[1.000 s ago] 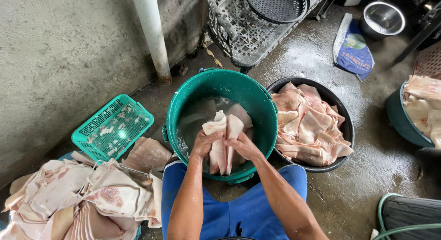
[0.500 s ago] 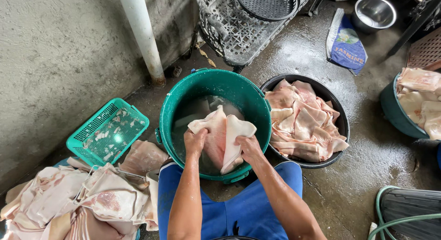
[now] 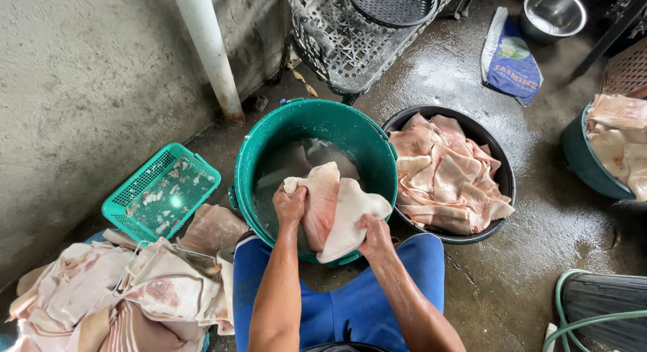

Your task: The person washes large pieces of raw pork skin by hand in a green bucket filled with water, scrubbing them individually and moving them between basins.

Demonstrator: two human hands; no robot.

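A pale pink sheet of raw pork skin (image 3: pixel 333 207) hangs folded over the near side of a green bucket (image 3: pixel 377 140) holding cloudy water. My left hand (image 3: pixel 290 205) grips the sheet's upper left corner. My right hand (image 3: pixel 375 235) grips its lower right edge, just above the bucket's near rim. More pale pieces lie under the water inside the bucket.
A black basin (image 3: pixel 504 183) full of pink skins stands right of the bucket. A heap of skins (image 3: pixel 121 291) lies at lower left beside a green plastic basket (image 3: pixel 160 194). A white pipe (image 3: pixel 209 52), grey crates (image 3: pixel 350 35), a steel bowl (image 3: pixel 551 14), a blue bag (image 3: pixel 512 59), another tub (image 3: pixel 593 160) and a hose (image 3: pixel 593 318) surround me.
The skin has been lifted out of the water and spread wider between my hands, which moved apart and toward the bucket's near rim.
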